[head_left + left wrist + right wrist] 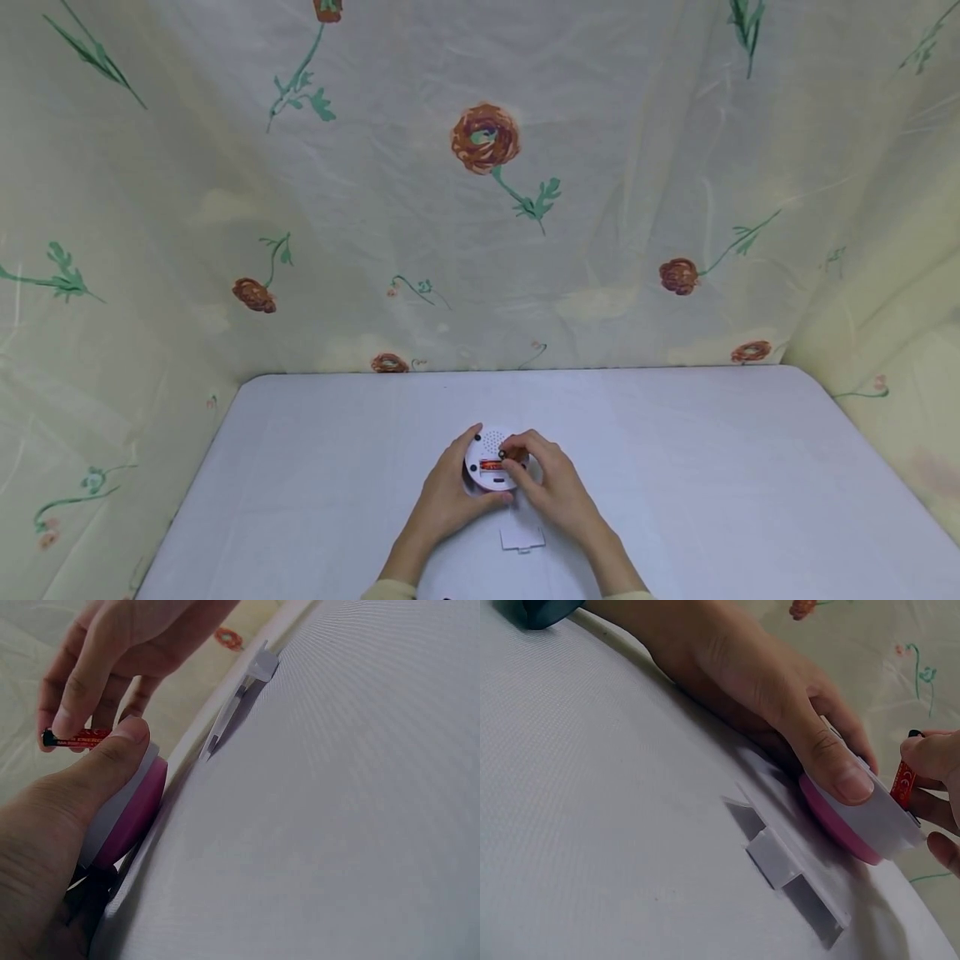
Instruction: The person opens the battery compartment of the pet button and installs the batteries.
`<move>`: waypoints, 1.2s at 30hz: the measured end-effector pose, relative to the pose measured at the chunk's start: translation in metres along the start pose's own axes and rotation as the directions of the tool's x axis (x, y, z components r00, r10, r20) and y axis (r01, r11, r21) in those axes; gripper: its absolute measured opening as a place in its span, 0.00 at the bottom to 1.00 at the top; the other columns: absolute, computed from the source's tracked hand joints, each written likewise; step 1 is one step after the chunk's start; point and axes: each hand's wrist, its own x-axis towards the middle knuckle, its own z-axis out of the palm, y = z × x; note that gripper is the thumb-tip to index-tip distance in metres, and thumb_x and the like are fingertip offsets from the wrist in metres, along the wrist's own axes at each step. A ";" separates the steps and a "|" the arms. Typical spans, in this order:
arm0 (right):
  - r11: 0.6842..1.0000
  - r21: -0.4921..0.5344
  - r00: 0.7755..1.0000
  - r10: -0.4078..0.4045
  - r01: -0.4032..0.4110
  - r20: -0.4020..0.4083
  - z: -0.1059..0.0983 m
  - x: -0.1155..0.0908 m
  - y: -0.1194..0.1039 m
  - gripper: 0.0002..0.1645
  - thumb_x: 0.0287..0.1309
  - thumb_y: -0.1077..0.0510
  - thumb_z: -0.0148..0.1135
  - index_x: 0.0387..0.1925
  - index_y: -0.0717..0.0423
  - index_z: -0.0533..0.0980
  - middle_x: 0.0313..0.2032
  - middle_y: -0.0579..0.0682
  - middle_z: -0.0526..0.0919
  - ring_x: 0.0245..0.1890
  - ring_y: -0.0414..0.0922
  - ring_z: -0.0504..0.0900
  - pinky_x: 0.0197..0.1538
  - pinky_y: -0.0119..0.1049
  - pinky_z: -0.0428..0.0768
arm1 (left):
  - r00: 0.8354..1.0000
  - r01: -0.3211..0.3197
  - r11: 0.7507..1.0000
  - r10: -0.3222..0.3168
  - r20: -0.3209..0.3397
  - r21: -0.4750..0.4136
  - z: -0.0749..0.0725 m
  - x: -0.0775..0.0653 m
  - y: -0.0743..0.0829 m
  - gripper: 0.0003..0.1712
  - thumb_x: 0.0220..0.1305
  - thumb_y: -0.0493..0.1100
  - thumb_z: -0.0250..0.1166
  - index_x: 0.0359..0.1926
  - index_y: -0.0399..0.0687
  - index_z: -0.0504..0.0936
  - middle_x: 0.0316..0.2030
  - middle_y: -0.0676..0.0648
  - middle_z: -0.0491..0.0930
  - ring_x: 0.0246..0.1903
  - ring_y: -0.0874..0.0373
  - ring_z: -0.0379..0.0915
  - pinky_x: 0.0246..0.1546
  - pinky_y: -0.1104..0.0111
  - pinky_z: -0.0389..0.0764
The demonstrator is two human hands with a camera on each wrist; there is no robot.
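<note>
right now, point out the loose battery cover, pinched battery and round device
Loose battery cover (774, 860): right wrist view, its tab
Pinched battery (904, 780): right wrist view, red wrapper
Round device (487, 452): head view, white face

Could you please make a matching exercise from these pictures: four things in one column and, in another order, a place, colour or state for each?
Things
1. Round device
2. Small cover
3. Battery with the black end
4. Flowered curtain

Places, colours, states
A. Hanging behind the table
B. Pinched by the right grip
C. White and pink, held by the left grip
D. Lying on the table, in neither grip

Right pairs: 1-C, 2-D, 3-B, 4-A
</note>
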 end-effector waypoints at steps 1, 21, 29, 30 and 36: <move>1.000 -0.007 1.000 0.002 -0.002 0.004 0.000 0.000 0.000 0.11 0.57 0.61 0.64 0.43 0.48 0.77 0.37 0.36 0.79 0.37 0.32 0.76 0.44 0.36 0.74 | 1.000 -0.002 1.000 0.002 -0.002 0.003 0.000 0.000 0.000 0.60 0.39 0.70 0.72 0.71 0.56 0.57 0.67 0.47 0.65 0.65 0.50 0.63 0.62 0.50 0.69; 0.999 -0.043 1.000 0.022 -0.021 0.013 0.006 0.000 -0.004 0.11 0.57 0.59 0.64 0.42 0.47 0.77 0.36 0.35 0.79 0.37 0.30 0.76 0.49 0.39 0.71 | 0.999 0.033 0.999 -0.033 0.014 0.004 -0.001 -0.001 -0.001 0.60 0.38 0.70 0.72 0.71 0.58 0.57 0.67 0.49 0.65 0.66 0.52 0.61 0.63 0.53 0.68; 0.994 -0.089 0.998 -0.064 0.063 -0.017 0.010 0.000 -0.004 0.12 0.54 0.59 0.66 0.42 0.47 0.78 0.34 0.36 0.80 0.37 0.33 0.75 0.48 0.38 0.67 | 1.000 -0.006 1.000 0.006 0.002 0.015 -0.001 0.001 -0.001 0.60 0.39 0.70 0.71 0.71 0.56 0.57 0.66 0.48 0.66 0.65 0.51 0.63 0.62 0.52 0.69; 0.993 -0.093 0.997 -0.068 0.066 -0.022 0.011 0.000 -0.004 0.12 0.54 0.59 0.66 0.41 0.47 0.78 0.34 0.36 0.80 0.37 0.33 0.75 0.47 0.38 0.67 | 1.000 -0.013 1.000 0.013 0.001 0.018 -0.001 0.001 -0.001 0.59 0.40 0.70 0.71 0.71 0.56 0.57 0.66 0.48 0.66 0.65 0.51 0.63 0.61 0.52 0.70; 0.992 -0.107 0.997 -0.072 0.067 -0.039 0.014 0.001 -0.004 0.12 0.51 0.59 0.68 0.39 0.45 0.79 0.36 0.35 0.82 0.40 0.35 0.74 0.47 0.38 0.65 | 1.000 -0.026 0.999 0.026 -0.008 0.022 0.000 0.001 -0.002 0.59 0.40 0.71 0.70 0.71 0.56 0.57 0.66 0.47 0.65 0.65 0.50 0.63 0.61 0.52 0.70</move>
